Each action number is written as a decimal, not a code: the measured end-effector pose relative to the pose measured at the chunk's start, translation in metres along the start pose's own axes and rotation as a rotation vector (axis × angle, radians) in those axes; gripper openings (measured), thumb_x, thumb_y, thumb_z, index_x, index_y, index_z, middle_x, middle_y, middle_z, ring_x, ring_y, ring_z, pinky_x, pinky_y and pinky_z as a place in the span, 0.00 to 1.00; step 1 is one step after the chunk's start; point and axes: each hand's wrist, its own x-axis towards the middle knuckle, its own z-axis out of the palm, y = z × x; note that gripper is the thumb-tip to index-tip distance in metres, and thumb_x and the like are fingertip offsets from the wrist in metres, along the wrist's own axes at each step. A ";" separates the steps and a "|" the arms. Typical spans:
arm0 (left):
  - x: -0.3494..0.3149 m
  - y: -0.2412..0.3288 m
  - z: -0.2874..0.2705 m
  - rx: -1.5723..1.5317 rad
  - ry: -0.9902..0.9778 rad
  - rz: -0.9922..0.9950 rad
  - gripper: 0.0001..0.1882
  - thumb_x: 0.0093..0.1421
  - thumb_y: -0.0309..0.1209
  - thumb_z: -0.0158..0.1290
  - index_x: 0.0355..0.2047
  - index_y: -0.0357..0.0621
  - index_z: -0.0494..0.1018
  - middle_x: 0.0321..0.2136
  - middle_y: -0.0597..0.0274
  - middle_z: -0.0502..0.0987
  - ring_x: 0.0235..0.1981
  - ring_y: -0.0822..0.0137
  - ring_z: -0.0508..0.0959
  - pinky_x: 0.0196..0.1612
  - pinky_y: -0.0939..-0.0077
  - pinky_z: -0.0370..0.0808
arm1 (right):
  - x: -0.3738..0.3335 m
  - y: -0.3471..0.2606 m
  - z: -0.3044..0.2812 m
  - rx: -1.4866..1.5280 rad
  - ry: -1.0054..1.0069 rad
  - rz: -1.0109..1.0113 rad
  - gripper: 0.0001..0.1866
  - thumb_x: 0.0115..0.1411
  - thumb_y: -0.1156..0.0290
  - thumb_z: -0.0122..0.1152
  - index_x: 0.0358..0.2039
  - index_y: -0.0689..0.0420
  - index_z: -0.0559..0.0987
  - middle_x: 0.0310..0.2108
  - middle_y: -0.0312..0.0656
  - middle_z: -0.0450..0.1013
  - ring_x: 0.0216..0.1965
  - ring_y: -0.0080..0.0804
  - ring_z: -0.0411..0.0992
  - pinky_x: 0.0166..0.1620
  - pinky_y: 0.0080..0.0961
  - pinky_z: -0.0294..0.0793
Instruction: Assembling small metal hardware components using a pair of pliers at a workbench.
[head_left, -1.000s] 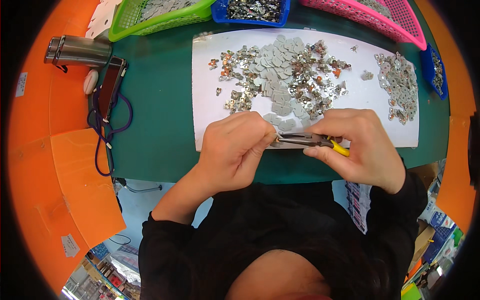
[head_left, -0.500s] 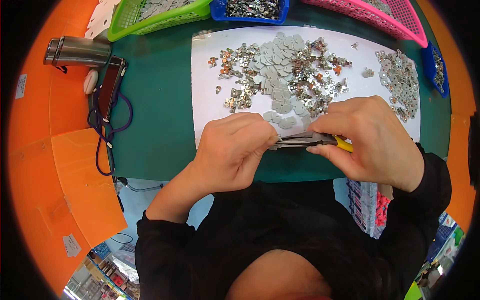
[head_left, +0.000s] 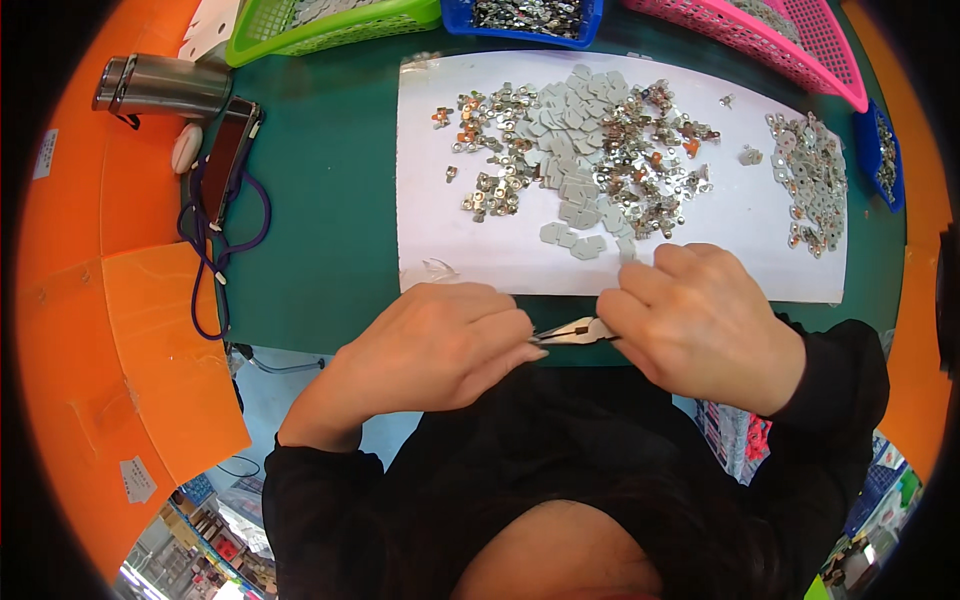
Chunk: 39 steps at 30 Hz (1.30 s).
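My right hand [head_left: 700, 325] is closed around a pair of pliers [head_left: 578, 332], whose jaws point left toward my left fingertips. My left hand [head_left: 440, 345] is closed in a pinch at the tip of the jaws; whatever small piece it holds there is mostly hidden by the fingers. Both hands are above the near edge of a white board [head_left: 430, 225]. On the board beyond them lie a heap of flat grey plates [head_left: 575, 125], small metal clips [head_left: 650, 150] on both sides of it, and a pile of round-holed metal tabs [head_left: 815, 180] at the right.
A green basket [head_left: 335, 40], a blue tray [head_left: 520, 38] and a pink basket [head_left: 770, 55] line the far edge. Another blue tray [head_left: 880, 160] stands far right. A steel flask [head_left: 165, 85], a phone [head_left: 228, 165] and a purple cord [head_left: 262, 215] lie left on the green table [head_left: 320, 180].
Both hands have come nearer to my body with the pliers. My right hand has turned, now covering the yellow handle. The view has shifted slightly.
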 end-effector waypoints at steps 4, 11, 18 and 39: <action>-0.016 -0.002 -0.006 0.067 -0.089 -0.062 0.08 0.55 0.30 0.60 0.26 0.43 0.72 0.20 0.60 0.71 0.23 0.57 0.75 0.25 0.63 0.70 | 0.016 -0.005 0.010 -0.007 0.096 -0.086 0.13 0.40 0.71 0.70 0.26 0.52 0.74 0.24 0.38 0.66 0.28 0.36 0.69 0.31 0.33 0.68; -0.045 -0.036 -0.012 -0.228 0.624 -0.328 0.08 0.63 0.28 0.54 0.28 0.38 0.75 0.23 0.59 0.77 0.24 0.67 0.78 0.27 0.74 0.72 | 0.074 0.024 0.025 0.239 0.513 -0.027 0.17 0.40 0.76 0.70 0.34 0.55 0.78 0.28 0.40 0.70 0.33 0.42 0.71 0.34 0.35 0.70; -0.032 -0.050 0.000 -0.828 0.989 -0.216 0.12 0.70 0.31 0.47 0.34 0.34 0.74 0.24 0.57 0.77 0.27 0.68 0.78 0.30 0.77 0.73 | 0.137 0.025 0.043 0.054 0.493 -0.012 0.11 0.49 0.69 0.69 0.34 0.55 0.79 0.29 0.37 0.73 0.35 0.41 0.71 0.37 0.36 0.70; -0.015 -0.040 0.015 -1.643 1.058 -0.349 0.14 0.73 0.36 0.39 0.39 0.39 0.69 0.45 0.49 0.76 0.55 0.56 0.74 0.61 0.60 0.70 | 0.117 0.020 0.029 0.255 0.543 -0.022 0.11 0.47 0.75 0.69 0.32 0.59 0.78 0.29 0.43 0.72 0.34 0.43 0.71 0.36 0.35 0.68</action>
